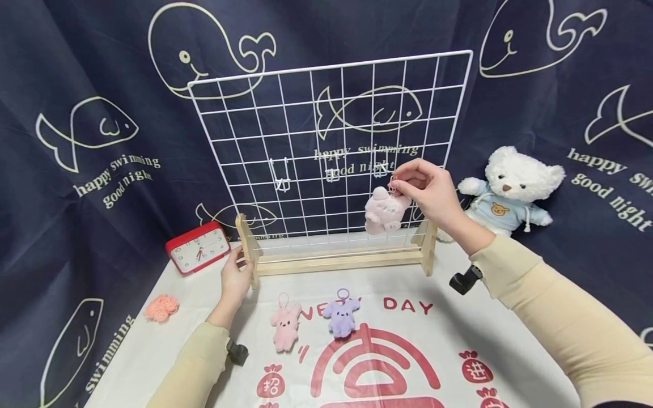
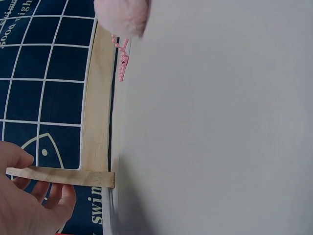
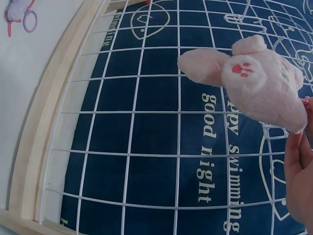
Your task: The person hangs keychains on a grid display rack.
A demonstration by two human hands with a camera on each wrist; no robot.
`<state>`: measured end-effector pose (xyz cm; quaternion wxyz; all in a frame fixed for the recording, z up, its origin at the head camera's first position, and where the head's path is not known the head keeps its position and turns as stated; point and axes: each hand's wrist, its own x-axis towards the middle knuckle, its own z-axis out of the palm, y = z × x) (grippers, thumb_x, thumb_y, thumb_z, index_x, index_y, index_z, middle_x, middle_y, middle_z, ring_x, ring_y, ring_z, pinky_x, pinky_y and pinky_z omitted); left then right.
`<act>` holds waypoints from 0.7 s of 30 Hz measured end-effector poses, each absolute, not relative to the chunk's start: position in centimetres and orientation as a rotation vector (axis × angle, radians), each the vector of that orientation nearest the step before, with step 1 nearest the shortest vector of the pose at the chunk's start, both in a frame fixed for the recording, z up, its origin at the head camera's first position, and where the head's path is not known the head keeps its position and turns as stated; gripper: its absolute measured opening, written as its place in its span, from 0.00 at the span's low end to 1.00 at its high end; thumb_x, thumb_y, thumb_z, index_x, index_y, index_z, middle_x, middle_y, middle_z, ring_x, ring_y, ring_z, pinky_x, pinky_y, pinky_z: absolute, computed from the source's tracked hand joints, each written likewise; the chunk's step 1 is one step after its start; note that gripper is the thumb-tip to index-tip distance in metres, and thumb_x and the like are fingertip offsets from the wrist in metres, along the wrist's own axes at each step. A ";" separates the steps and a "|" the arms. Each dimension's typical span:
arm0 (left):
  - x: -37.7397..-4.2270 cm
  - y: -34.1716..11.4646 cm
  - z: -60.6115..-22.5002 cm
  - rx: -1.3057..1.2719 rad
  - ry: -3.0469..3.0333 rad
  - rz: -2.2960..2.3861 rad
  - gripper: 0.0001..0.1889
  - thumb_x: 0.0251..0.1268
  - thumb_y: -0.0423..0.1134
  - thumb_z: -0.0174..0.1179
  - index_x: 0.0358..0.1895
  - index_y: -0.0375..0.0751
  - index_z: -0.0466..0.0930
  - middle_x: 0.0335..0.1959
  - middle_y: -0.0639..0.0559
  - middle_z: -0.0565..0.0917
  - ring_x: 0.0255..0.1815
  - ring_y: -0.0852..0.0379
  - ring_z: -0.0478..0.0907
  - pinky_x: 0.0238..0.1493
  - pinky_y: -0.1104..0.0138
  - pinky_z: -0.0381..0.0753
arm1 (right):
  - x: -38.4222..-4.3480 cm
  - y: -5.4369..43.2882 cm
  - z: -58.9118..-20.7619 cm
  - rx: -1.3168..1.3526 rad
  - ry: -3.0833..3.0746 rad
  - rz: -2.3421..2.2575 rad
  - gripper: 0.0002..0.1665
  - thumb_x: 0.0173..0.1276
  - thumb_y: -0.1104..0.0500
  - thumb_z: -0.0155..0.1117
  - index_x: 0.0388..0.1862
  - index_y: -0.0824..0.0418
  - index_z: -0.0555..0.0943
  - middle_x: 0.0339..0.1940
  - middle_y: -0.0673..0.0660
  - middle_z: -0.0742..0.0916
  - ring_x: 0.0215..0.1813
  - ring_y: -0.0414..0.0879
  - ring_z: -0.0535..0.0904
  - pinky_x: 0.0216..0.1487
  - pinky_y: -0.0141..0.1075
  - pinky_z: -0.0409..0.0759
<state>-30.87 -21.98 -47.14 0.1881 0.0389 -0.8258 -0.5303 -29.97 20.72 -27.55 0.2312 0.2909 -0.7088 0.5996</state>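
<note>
Pink plush charm (image 1: pixel 386 212) hangs from the right hand's (image 1: pixel 428 190) pinching grip before a wire grid (image 1: pixel 342 67), whose wooden support (image 1: pixel 247 246) the left hand (image 1: pixel 237 279) clasps. Three hooks (image 1: pixel 333 175) appear bare; with a pink rabbit (image 1: pixel 285 328) and purple plush (image 1: pixel 342 318) lying on the table (image 1: pixel 204 297), hanging seems barely begun.

The right hand (image 3: pixel 299 171) pinches the pink plush toy (image 3: pixel 261 85) by its pink loop (image 3: pixel 305 101), in front of the white wire grid (image 3: pixel 179 112). A wooden bar (image 3: pixel 41 125) runs along one edge of the grid; beyond it, on the white worktop (image 3: pixel 29 68), lies part of a purple plush toy (image 3: pixel 17 9) with a ring (image 3: pixel 25 22). White hooks (image 3: pixel 234 19) hang on the grid; dark lettered cloth (image 3: pixel 151 181) shows behind.
</note>
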 end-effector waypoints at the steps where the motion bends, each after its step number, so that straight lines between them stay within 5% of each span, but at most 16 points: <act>1: -30.9 -22.0 -47.1 0.112 -2.324 -1.493 0.27 0.67 0.27 0.55 0.70 0.32 0.69 0.62 0.30 0.77 0.61 0.33 0.77 0.62 0.46 0.80 | -30.0 20.7 -27.4 0.809 -1.943 1.656 0.09 0.64 0.78 0.67 0.42 0.80 0.79 0.33 0.59 0.90 0.30 0.41 0.86 0.32 0.27 0.86; 21: -31.0 -22.0 -47.3 0.132 -2.340 -1.475 0.28 0.67 0.28 0.54 0.71 0.33 0.69 0.62 0.30 0.77 0.61 0.34 0.77 0.64 0.47 0.78 | -30.7 20.0 -26.9 0.768 -1.967 1.611 0.10 0.66 0.75 0.68 0.45 0.76 0.81 0.35 0.64 0.89 0.31 0.40 0.85 0.33 0.27 0.85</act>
